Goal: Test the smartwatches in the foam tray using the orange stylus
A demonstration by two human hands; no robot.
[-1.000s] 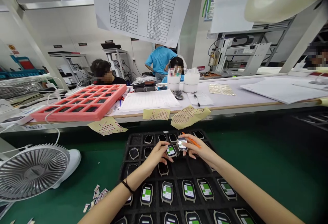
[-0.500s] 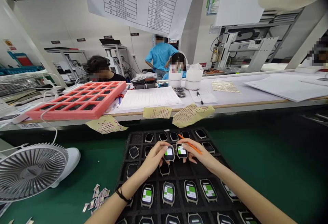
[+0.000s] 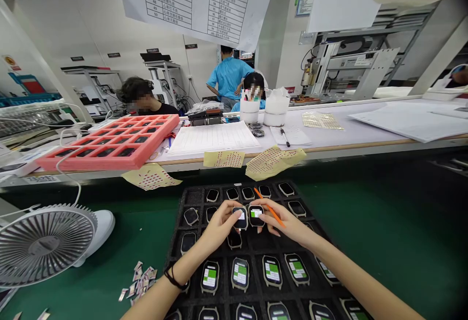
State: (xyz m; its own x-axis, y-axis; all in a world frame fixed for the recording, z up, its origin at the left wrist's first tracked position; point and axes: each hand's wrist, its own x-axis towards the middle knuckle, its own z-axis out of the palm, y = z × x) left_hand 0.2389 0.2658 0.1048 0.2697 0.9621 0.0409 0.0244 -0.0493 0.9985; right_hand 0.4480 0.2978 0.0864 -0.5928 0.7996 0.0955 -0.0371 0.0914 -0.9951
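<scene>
Two watch cases without straps are held side by side above a black foam tray. My left hand is closed on one lit watch, its thumb over the screen. In my right hand is the other lit watch, thumb at the screen's right edge. An orange pen-like stick also lies across the right hand's fingers. Beneath, the tray's compartments hold several more watches; those in the front rows, such as one watch, show green and white screens, and the back rows are dark.
A white fan stands at left, with small label-like pieces scattered beside it. On the shelf ahead are a red foam tray, paper sheets and white tubs. Yellow sticker sheets hang from its edge. Other people are beyond.
My right hand and its watch have shifted slightly left, closer to the left watch. My left thumb now lies further over its screen. The view has tilted slightly.
</scene>
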